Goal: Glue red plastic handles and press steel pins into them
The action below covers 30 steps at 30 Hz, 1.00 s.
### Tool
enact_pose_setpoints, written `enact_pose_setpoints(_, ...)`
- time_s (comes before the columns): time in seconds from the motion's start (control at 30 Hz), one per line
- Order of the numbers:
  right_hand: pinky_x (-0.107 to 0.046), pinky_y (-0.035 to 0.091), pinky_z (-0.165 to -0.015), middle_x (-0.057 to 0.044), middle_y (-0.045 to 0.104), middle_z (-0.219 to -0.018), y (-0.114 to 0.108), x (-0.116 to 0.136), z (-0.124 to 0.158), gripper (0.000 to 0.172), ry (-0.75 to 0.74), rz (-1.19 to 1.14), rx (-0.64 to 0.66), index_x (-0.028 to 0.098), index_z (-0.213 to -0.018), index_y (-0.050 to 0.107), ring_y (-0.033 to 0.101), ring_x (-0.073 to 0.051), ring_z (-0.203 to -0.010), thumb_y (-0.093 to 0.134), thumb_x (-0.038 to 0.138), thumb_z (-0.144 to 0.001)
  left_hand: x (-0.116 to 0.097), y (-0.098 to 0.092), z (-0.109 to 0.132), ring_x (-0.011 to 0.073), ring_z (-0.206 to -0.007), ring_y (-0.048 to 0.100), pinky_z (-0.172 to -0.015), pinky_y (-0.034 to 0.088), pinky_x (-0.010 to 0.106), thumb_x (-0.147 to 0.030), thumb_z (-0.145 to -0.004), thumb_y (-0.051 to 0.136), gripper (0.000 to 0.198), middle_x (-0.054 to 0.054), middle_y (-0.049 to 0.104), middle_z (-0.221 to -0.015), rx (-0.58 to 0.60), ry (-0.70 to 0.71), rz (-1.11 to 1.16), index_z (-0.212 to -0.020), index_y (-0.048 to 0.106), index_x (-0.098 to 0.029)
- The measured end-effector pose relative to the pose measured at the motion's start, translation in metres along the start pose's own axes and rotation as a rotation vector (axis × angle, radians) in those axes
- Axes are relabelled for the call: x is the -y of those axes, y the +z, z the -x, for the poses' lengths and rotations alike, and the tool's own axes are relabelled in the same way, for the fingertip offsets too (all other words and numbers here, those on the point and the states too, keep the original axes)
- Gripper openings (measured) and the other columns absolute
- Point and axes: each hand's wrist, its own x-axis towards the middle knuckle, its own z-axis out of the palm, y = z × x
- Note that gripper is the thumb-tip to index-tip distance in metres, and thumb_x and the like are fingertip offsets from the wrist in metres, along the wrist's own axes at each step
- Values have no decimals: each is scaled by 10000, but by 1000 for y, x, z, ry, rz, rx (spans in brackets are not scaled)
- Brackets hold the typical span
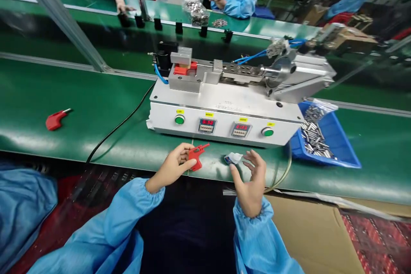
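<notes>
red part (198, 163) is clasped in left hand (176, 163), no bright pin showing; right hand (250, 182), fingers apart, is beside white packet (236, 158). left of both hands lies pinned red piece (55, 120), seemingly complete; loose metal pins (313, 137) lie rightward.

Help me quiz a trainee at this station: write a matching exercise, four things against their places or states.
1. Left hand
2. Blue bin
3. Green push-buttons
4. Black cable

A. On the white front panel
B. Running to the near edge of the green bench
C. Closed on a red pistol-shaped piece
D. Containing many metal pins

Pairs: 1-C, 2-D, 3-A, 4-B
</notes>
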Motion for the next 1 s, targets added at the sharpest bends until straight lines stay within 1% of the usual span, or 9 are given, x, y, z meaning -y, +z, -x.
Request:
enact_pose_setpoints(0.1,-447,595,-948,-137,632,-1316,5,-12,-8,475,35,32,187,237,-1377,615,655,-279,-1171,722,383,-938,2,1,-11,172,-794,701,-699,567,262,-449,-879,801,422,65,744,-988,31,-6,-57,-1182,674,-183)
enact_pose_setpoints(0.2,-469,577,-1002,-134,690,-1232,11,-16,-12,331,28,48,225,223,-1247,690,665,-290,-1173,665,407,-973,2,1,-13,152,-709,666,-645,541,247,-429,-907,764,373,41,726,-905,50,7,-86,-1176,695,-181)
enact_pose_setpoints(0.27,-474,567,-1030,-129,723,-1206,14,-17,-13,290,38,35,230,223,-1202,706,684,-286,-1155,635,413,-995,2,1,-12,148,-688,647,-631,524,242,-435,-914,753,356,26,705,-847,53,19,-90,-1156,707,-178)
enact_pose_setpoints(0.43,-480,566,-1058,-137,751,-1254,17,-21,-11,374,79,17,306,219,-1312,663,708,-285,-1170,619,435,-1010,3,0,-10,139,-659,589,-612,475,238,-456,-924,732,342,2,643,-764,37,27,-118,-1122,728,-178)
enact_pose_setpoints(0.53,-483,564,-1061,-140,760,-1237,14,-21,-9,425,115,-14,314,211,-1360,622,721,-280,-1150,630,449,-1008,3,0,-10,132,-645,548,-611,444,239,-476,-929,719,339,-14,598,-724,21,41,-140,-1090,734,-178)
enact_pose_setpoints(0.63,-451,598,-974,-122,778,-1128,10,-13,-8,443,192,-123,267,203,-1347,595,745,-265,-1040,660,468,-997,4,-1,-9,123,-616,496,-604,407,243,-492,-940,705,344,-34,545,-685,24,44,-158,-1073,725,-175)
enact_pose_setpoints(0.77,-370,604,-760,-76,749,-980,4,3,-4,405,233,-216,190,203,-1297,620,724,-217,-847,602,506,-1028,3,-3,-8,126,-607,469,-607,387,254,-460,-950,688,317,-48,509,-661,53,47,-162,-1094,710,-178)
enact_pose_setpoints(0.9,-299,507,-568,16,624,-729,2,12,-2,402,292,-313,111,212,-1197,651,586,-149,-581,613,559,-997,1,-4,-6,125,-586,445,-588,366,255,-423,-950,681,275,-57,477,-633,64,59,-190,-1079,718,-182)
enact_pose_setpoints(1.0,-266,422,-498,66,510,-611,7,15,-3,397,364,-432,77,218,-1048,655,484,-121,-492,716,582,-904,0,-4,-5,120,-575,440,-580,361,250,-396,-948,682,259,-65,468,-617,57,76,-194,-1084,715,-179)
